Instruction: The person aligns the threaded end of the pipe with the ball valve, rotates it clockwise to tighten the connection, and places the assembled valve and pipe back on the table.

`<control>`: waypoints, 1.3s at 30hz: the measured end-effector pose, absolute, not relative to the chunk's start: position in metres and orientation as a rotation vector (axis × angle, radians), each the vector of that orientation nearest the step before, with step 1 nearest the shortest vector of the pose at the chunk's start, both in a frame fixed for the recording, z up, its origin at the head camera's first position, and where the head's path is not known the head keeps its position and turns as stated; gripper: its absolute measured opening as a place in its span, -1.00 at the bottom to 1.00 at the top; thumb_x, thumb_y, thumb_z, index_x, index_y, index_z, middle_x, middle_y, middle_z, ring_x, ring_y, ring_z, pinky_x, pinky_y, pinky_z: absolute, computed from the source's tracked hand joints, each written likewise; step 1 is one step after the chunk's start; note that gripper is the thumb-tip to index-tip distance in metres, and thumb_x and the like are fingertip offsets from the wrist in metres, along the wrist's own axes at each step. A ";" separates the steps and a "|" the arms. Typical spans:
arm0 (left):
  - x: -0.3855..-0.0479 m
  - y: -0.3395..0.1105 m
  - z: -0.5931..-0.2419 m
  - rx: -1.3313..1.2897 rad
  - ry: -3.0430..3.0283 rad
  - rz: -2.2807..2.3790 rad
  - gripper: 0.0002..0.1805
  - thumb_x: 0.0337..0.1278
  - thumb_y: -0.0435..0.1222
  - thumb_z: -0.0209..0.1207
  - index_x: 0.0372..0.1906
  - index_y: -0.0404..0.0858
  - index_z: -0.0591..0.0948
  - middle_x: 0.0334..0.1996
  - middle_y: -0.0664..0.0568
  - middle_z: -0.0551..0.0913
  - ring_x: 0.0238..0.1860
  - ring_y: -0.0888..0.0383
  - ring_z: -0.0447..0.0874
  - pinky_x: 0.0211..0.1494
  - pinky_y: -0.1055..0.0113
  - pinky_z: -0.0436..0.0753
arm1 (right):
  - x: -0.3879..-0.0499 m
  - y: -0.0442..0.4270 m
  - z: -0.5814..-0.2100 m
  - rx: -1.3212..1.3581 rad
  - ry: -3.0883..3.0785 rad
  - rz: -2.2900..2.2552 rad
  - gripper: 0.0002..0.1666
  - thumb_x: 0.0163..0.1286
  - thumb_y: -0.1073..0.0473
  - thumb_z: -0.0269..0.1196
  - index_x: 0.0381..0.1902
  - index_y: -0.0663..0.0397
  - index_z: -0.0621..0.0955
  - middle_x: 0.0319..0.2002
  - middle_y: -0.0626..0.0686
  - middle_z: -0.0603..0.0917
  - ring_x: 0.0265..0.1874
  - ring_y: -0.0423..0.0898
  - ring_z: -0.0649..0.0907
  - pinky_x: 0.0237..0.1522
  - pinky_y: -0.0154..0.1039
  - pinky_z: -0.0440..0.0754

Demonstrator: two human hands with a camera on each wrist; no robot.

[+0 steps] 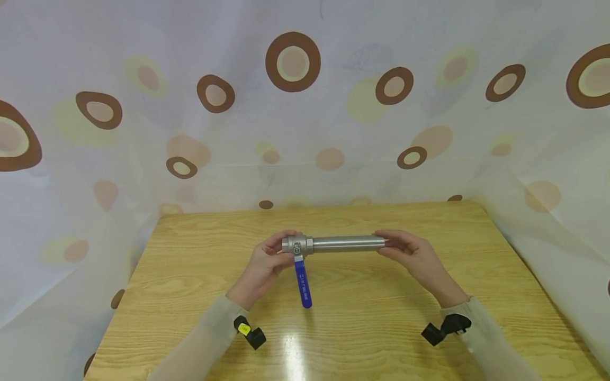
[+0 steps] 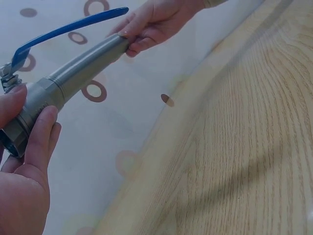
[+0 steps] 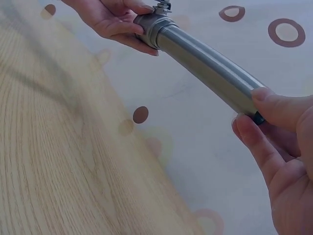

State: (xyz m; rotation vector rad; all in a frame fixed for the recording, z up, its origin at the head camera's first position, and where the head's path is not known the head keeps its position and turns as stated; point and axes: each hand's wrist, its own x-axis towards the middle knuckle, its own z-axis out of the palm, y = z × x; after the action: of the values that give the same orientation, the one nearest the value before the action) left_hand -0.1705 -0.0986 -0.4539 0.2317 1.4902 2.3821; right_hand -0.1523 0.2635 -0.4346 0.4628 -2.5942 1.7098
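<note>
A metal ball valve [image 1: 296, 244] with a blue lever handle [image 1: 303, 283] is joined to a straight steel pipe [image 1: 348, 243]. Held above the table, the pipe lies roughly level across the head view. My left hand [image 1: 263, 267] grips the valve body between thumb and fingers, near its open hex end [image 2: 14, 139]. At the opposite end, my right hand [image 1: 416, 259] pinches the pipe tip between thumb and fingers. In the head view the lever points down toward me. Part of the valve is covered by the left fingers in the left wrist view.
Below the hands spreads a wood-grain table [image 1: 190, 264]. A white curtain [image 1: 333, 132] with brown and yellow round patterns hangs behind it and along both sides. Small black devices are strapped to the left wrist [image 1: 250, 332] and right wrist [image 1: 446, 328].
</note>
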 end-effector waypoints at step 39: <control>-0.168 -0.099 -0.457 0.236 1.496 2.379 -0.39 0.17 -0.66 0.16 -0.05 0.16 0.77 0.13 0.15 0.72 0.25 0.04 0.52 0.18 0.27 0.69 | -0.152 0.263 -0.442 0.544 -2.517 1.855 -0.46 0.50 0.28 0.29 0.40 0.22 0.51 0.07 -0.14 0.71 0.00 -0.27 0.72 0.01 -0.37 0.72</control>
State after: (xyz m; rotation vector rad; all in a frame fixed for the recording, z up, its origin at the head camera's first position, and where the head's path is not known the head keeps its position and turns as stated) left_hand -0.1684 -0.0992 -0.4565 0.2362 1.4955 2.3787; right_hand -0.1518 0.2632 -0.4423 0.5437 -2.5173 1.8554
